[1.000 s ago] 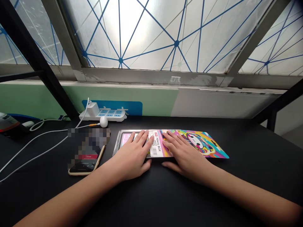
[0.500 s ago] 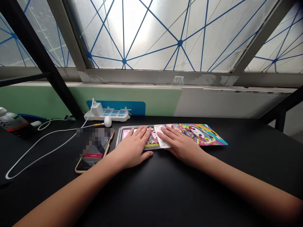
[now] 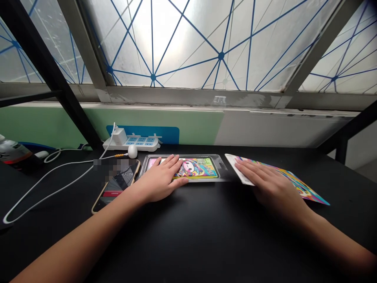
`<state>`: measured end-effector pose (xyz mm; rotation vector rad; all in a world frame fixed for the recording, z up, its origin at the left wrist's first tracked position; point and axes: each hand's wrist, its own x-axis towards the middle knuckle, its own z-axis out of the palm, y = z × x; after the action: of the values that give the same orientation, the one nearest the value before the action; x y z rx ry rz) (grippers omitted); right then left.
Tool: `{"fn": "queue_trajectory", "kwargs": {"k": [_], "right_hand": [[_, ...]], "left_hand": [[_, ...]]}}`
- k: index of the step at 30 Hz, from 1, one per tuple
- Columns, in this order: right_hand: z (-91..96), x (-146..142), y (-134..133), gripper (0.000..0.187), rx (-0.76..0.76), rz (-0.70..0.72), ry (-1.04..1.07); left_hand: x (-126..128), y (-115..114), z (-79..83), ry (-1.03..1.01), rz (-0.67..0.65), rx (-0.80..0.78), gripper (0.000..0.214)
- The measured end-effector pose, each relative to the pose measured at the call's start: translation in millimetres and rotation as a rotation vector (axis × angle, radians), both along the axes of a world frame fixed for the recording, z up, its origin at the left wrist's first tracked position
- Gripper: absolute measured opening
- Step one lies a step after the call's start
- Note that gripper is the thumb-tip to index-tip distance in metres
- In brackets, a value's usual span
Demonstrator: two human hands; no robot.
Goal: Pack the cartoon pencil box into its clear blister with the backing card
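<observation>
L to R: phone [image 3: 114,188] toward the bench's [image 3: 203,236] back L, then your L hand [image 3: 161,175], flat, not gripping, on the pencil box [image 3: 200,168] in its clear tray [image 3: 219,161] nr mid back edge. Printed card [image 3: 308,190] looks off, just R of tray; your R hand [image 3: 272,186] covers it, thumb hidden, can't tell if clamped. Box still in tray. Bench black; power strip [image 3: 143,144], frosted window [image 3: 188,43] behind.
</observation>
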<state>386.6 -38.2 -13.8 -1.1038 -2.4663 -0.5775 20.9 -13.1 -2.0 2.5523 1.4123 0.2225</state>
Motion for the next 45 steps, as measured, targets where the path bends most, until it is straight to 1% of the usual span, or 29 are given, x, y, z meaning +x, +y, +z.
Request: {"fn": "queue_trajectory", "kwargs": {"k": [2,3,5,6,7,8,9,10,12,13,14,16,18,21,24,27,30,34,38,40,45], "right_hand": [[1.2,-24.5,-24.9,0.071,0.007,0.083,-0.003],[-1.2,-39.5,-39.8,0.068,0.007,0.146,-0.002],[-10.6,-72.4,-69.3,0.059,-0.018,0.275,-0.033],[-15.9,-89.2,-81.1,0.054,0.018,0.325,0.000],[-20.6,-105.5,-89.2,0.050,0.032,0.398,-0.037],[-23.7,-120.9,-92.8,0.045,-0.004,0.432,-0.080],[-25.0,-134.9,-91.6,0.041,-0.009,0.462,-0.046],[-24.3,-147.1,-85.9,0.045,-0.066,0.486,-0.025],[-18.3,-164.9,-64.8,0.056,-0.275,0.498,-0.022],[-14.2,-170.4,-52.1,0.053,-0.366,0.519,0.001],[-10.2,-173.9,-39.7,0.046,-0.457,0.539,0.025],[-4.4,-175.5,-20.7,0.033,-0.576,0.569,0.075],[-2.4,-173.0,-12.2,0.032,-0.628,0.574,0.099],[-3.1,-168.8,-14.0,0.036,-0.625,0.564,0.080],[-4.1,-168.5,-19.0,0.035,-0.584,0.556,0.043],[-5.5,-169.9,-20.3,0.034,-0.543,0.520,0.037],[-6.8,-170.0,-20.5,0.036,-0.535,0.493,0.050],[-5.2,-167.7,-21.2,0.038,-0.587,0.484,0.087],[-1.5,-165.4,-20.0,0.044,-0.671,0.517,0.120],[-1.2,-165.0,-18.6,0.046,-0.682,0.528,0.127],[-9.3,-166.7,-19.0,0.046,-0.600,0.520,0.133]], "left_hand": [[1.3,2.2,-2.3,-0.076,0.032,0.004,0.068],[2.8,2.9,-3.8,-0.112,0.052,0.015,0.065],[7.2,2.7,-6.8,-0.160,0.079,0.044,0.059],[9.9,1.4,-7.5,-0.169,0.081,0.054,0.056],[12.8,-0.7,-7.4,-0.180,0.075,0.061,0.053],[15.7,-3.5,-6.4,-0.199,0.067,0.072,0.050],[18.3,-6.7,-4.6,-0.220,0.057,0.089,0.047],[20.4,-9.9,-2.1,-0.238,0.048,0.119,0.045],[22.5,-15.0,3.3,-0.240,0.030,0.208,0.039],[22.3,-16.1,5.4,-0.218,0.027,0.257,0.037],[21.4,-16.2,6.6,-0.182,0.033,0.295,0.035],[18.2,-13.1,5.6,-0.095,0.068,0.324,0.036],[14.7,-8.1,1.0,-0.020,0.109,0.309,0.042],[12.4,-2.9,-6.9,0.050,0.114,0.304,0.048],[13.3,-3.3,-9.9,0.100,0.098,0.320,0.049],[14.2,-5.1,-8.7,0.134,0.079,0.328,0.050],[13.5,-5.3,-6.8,0.134,0.064,0.332,0.051],[12.2,-5.4,-4.1,0.115,0.060,0.319,0.052],[12.8,-8.3,-1.6,0.127,0.074,0.320,0.054],[13.5,-9.6,-1.4,0.126,0.085,0.323,0.053],[13.6,-9.3,-3.6,0.087,0.126,0.334,0.047]]}}
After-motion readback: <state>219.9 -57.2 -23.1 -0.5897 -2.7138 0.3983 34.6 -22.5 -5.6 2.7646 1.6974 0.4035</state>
